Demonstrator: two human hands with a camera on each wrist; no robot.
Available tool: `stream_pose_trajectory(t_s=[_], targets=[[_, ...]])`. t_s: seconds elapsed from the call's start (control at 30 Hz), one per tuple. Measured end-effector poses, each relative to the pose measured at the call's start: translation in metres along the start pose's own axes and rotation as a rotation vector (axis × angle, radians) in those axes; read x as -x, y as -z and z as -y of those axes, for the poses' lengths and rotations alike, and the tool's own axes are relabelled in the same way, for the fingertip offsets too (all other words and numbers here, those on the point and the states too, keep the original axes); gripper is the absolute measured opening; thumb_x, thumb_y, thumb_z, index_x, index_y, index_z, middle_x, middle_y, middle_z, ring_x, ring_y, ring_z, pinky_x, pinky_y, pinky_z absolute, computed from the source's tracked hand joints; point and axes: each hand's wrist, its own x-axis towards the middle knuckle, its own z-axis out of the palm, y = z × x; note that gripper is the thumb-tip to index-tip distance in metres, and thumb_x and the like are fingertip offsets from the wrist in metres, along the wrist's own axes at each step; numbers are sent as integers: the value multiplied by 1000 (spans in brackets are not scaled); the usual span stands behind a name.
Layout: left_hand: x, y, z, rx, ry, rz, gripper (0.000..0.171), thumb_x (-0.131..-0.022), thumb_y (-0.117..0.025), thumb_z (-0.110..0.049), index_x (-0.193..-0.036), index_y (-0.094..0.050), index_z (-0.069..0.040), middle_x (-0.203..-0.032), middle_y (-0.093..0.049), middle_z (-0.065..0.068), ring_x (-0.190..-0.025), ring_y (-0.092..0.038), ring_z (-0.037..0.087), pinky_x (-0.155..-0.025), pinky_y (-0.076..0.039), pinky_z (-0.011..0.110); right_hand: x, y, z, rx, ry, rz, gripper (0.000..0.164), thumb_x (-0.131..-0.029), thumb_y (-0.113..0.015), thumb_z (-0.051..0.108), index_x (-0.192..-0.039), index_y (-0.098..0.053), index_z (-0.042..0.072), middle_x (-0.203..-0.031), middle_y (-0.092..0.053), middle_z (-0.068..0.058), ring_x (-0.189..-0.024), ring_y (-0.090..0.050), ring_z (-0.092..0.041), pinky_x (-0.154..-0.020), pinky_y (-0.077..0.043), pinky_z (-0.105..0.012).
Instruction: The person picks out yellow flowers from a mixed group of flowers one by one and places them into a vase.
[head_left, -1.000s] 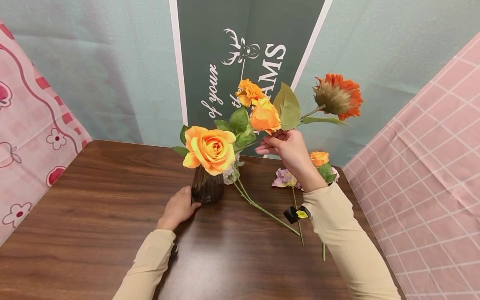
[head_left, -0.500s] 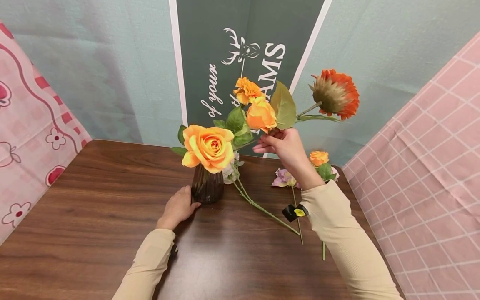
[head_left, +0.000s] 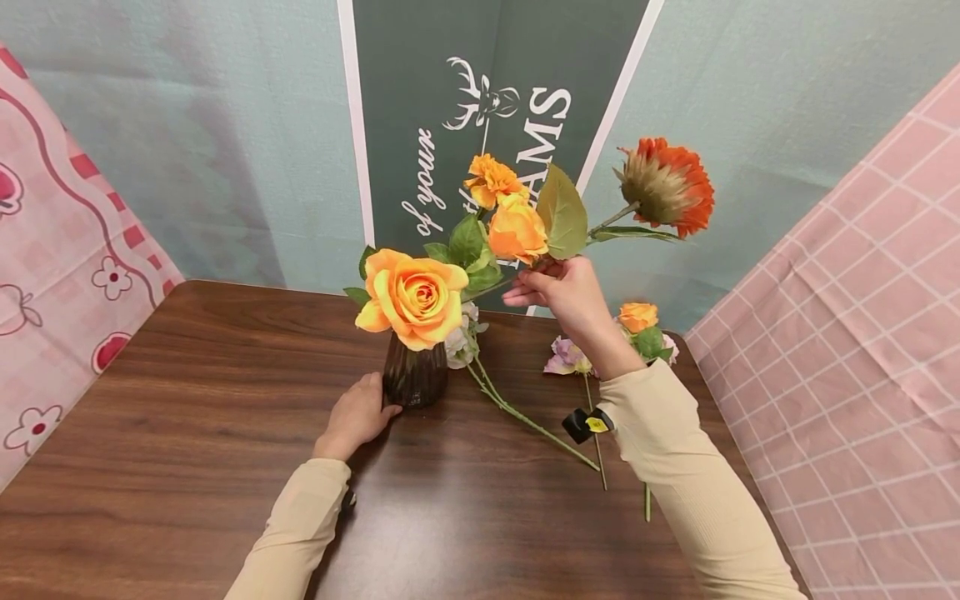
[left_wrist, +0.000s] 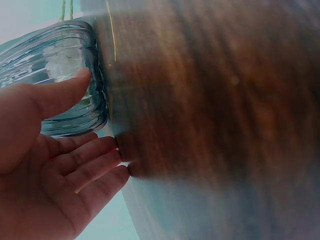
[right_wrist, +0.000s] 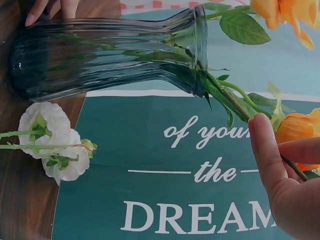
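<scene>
Beside the base of a dark ribbed glass vase point(head_left: 415, 379), my left hand point(head_left: 358, 417) has its thumb against the glass and its fingers extended. Above and right of the vase, my right hand point(head_left: 562, 292) pinches the stem point(right_wrist: 295, 171) of an orange-red flower point(head_left: 670, 187), whose head faces right, away from the vase. That stem slants toward the vase mouth. A large yellow-orange rose point(head_left: 420, 296) leans forward over the rim. A smaller orange rose point(head_left: 517, 231) and a ruffled orange flower point(head_left: 493, 181) rise behind it, close to my right fingers.
White flowers point(right_wrist: 52, 140) lie just right of the vase, their green stems running forward across the wooden table point(head_left: 225, 433). A lilac flower point(head_left: 567, 357) and another small orange rose point(head_left: 638, 317) lie further right, partly behind my right arm. Cloth hangings border the table.
My right hand and the orange-red flower have shifted slightly left. The flowers at the vase mouth have moved a little left too. My left hand and the vase stay put.
</scene>
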Motion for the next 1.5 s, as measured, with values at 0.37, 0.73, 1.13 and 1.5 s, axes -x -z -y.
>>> stream_pose_trajectory(t_s=[0.37, 0.73, 1.13, 1.5], targets=[[-1, -2, 1, 6, 17, 30, 57, -85, -66, -25, -120, -42, 13, -112, -52, 27, -101, -52, 42, -84, -42, 50, -1, -2, 4, -1, 42, 14, 18, -89, -43, -13, -105, -43, -6, -89, -47, -23, -64, -66, -21, -65, -54, -38], [-1, -4, 2, 5, 19, 20, 57, -84, -66, -25, -119, -43, 13, -111, -52, 27, -101, -52, 42, -84, -42, 49, 1, 0, 8, -54, 76, 19, 29, -87, -42, -17, -113, -40, -5, -87, -48, -21, -65, -66, -22, -65, -54, -40], [1, -4, 1, 4, 5, -2, 56, -84, -67, -25, -117, -44, 14, -110, -53, 27, -100, -53, 41, -83, -42, 50, 0, 0, 10, -84, 92, -19, 13, -88, -43, -16, -96, -42, -5, -82, -51, -18, -65, -66, -21, -65, -54, -37], [-1, -3, 2, -3, -6, -13, 54, -84, -67, -25, -115, -45, 13, -107, -54, 26, -97, -54, 41, -82, -43, 49, -2, 0, 10, -126, 106, -15, 12, -88, -43, -15, -95, -44, -6, -82, -54, -18, -68, -67, -22, -66, -54, -36]])
